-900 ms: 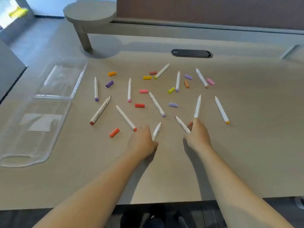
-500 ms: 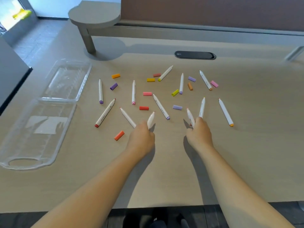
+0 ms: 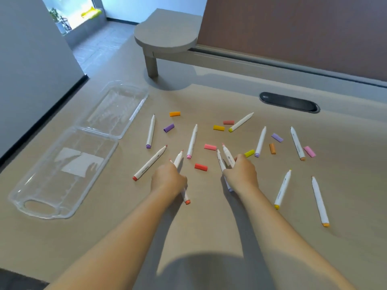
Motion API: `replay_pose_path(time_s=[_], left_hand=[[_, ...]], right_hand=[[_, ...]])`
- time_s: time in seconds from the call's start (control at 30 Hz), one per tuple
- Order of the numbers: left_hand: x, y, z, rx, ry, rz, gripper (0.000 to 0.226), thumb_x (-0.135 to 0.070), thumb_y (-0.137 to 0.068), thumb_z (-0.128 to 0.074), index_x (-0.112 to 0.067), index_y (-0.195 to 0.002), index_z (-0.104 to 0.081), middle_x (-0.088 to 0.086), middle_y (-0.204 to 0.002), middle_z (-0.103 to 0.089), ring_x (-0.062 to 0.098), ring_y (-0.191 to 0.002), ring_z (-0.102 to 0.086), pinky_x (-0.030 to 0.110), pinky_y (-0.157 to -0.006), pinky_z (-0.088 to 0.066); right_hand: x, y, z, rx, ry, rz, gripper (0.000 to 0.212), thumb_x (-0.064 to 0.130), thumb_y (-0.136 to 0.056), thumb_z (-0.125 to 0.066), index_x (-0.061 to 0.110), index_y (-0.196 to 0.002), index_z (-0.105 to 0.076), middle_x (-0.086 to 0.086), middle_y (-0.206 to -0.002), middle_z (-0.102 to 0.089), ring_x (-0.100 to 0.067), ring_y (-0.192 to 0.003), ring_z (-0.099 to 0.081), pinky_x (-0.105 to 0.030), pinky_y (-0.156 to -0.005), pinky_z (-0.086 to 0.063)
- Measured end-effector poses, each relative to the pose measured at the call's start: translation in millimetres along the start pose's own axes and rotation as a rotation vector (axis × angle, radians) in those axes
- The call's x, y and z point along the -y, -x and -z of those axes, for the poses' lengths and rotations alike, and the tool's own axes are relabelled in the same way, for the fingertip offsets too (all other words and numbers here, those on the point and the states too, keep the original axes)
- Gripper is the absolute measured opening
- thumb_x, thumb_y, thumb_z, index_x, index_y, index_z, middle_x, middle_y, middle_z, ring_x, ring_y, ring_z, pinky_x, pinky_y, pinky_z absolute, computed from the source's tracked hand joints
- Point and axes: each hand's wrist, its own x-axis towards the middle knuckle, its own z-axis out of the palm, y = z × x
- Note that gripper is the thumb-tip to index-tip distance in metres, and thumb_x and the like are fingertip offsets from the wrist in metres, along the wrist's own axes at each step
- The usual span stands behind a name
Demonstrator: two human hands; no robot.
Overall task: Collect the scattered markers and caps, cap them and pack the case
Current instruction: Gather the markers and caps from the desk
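Markers and loose caps lie scattered across a pale wooden table [image 3: 209,237], seen from the head camera, as a person gathers them with both hands. The left hand [image 3: 168,178] has its grip curled round two white markers [image 3: 178,159], whose tips stick up past the knuckles and one of whose orange ends shows below the wrist. The right hand [image 3: 240,173] grasps two more markers [image 3: 227,155] the same way, tips pointing away from the person.

A red cap [image 3: 201,167] lies on the table between the two hands, with a pink cap [image 3: 210,147] just beyond it. A red-ended marker [image 3: 149,163] lies aslant just left of the left hand, and a pink-ended marker [image 3: 192,141] sits beyond the red cap. Farther from the red cap, toward the back of the table, are an orange cap [image 3: 174,113], a purple cap [image 3: 168,127] and a purple-ended marker [image 3: 150,131]. To the right of the red cap, beyond the right hand, lie a yellow-ended marker [image 3: 282,190] and an orange-ended marker [image 3: 320,203], well apart from it.

The clear plastic case [image 3: 69,155] lies open far left of the red cap, both halves flat on the table with no markers inside. A dark cable port [image 3: 289,102] is set into the table at the back right.
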Motion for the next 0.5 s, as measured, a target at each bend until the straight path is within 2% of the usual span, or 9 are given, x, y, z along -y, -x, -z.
replay_pose_path(time_s=[0.03, 0.1, 0.2, 0.27, 0.4, 0.43, 0.5], left_hand=[[0, -1, -1, 0.005, -0.018, 0.027, 0.02, -0.014, -0.076, -0.065, -0.009, -0.088, -0.05, 0.005, -0.077, -0.049, 0.022, -0.075, -0.051, 0.024, -0.051, -0.034], [-2, -1, -1, -0.003, -0.061, 0.073, 0.02, -0.015, -0.075, -0.066, -0.01, -0.071, -0.047, 0.002, -0.068, -0.045, 0.018, -0.065, -0.048, 0.023, -0.045, -0.029], [-6, -1, -2, -0.023, -0.11, 0.114, 0.029, -0.018, -0.075, -0.066, -0.014, -0.062, -0.04, 0.001, -0.064, -0.043, 0.016, -0.061, -0.045, 0.023, -0.044, -0.026], [-9, 0, -2, -0.021, -0.124, 0.122, 0.029, -0.022, -0.074, -0.067, -0.015, -0.062, -0.041, 0.0, -0.064, -0.045, 0.017, -0.062, -0.047, 0.022, -0.044, -0.027], [-10, 2, 6, -0.032, -0.122, 0.108, 0.021, -0.024, -0.081, -0.056, -0.014, -0.067, -0.043, 0.0, -0.064, -0.044, 0.02, -0.067, -0.049, 0.022, -0.046, -0.028], [-11, 3, 10, -0.052, -0.127, 0.08, 0.018, -0.023, -0.084, -0.051, -0.013, -0.071, -0.044, 0.0, -0.063, -0.043, 0.021, -0.069, -0.049, 0.023, -0.047, -0.028], [-12, 4, 21, -0.104, -0.121, 0.011, 0.011, -0.022, -0.088, -0.045, -0.012, -0.084, -0.047, 0.001, -0.064, -0.042, 0.024, -0.071, -0.049, 0.024, -0.05, -0.033]], right_hand=[[0, -4, -1, 0.023, 0.014, -0.008, 0.019, 0.007, -0.082, -0.053, 0.011, -0.092, -0.037, -0.014, -0.107, -0.052, -0.033, -0.09, -0.056, -0.051, -0.086, -0.049], [-1, -10, -4, 0.06, 0.049, -0.009, 0.021, 0.007, -0.082, -0.055, 0.009, -0.097, -0.04, -0.014, -0.108, -0.051, -0.03, -0.087, -0.05, -0.048, -0.087, -0.048], [-2, -16, -4, 0.068, 0.106, 0.035, 0.029, 0.008, -0.084, -0.054, 0.002, -0.11, -0.042, -0.016, -0.112, -0.051, -0.033, -0.097, -0.052, -0.033, -0.072, -0.04], [-3, -18, -3, 0.072, 0.115, 0.038, 0.03, 0.008, -0.084, -0.053, 0.001, -0.111, -0.042, -0.016, -0.109, -0.052, -0.033, -0.098, -0.052, -0.032, -0.069, -0.039], [4, -17, 1, 0.047, 0.055, 0.067, 0.014, 0.009, -0.085, -0.046, 0.005, -0.097, -0.041, -0.01, -0.091, -0.047, -0.035, -0.084, -0.055, -0.042, -0.071, -0.052], [8, -16, 3, 0.028, 0.041, 0.093, 0.011, 0.01, -0.086, -0.045, 0.006, -0.095, -0.041, -0.009, -0.09, -0.046, -0.033, -0.08, -0.053, -0.039, -0.066, -0.052], [20, -16, 6, -0.016, 0.052, 0.165, 0.013, 0.014, -0.09, -0.044, 0.005, -0.099, -0.046, -0.006, -0.088, -0.046, -0.028, -0.077, -0.046, -0.027, -0.052, -0.036]])
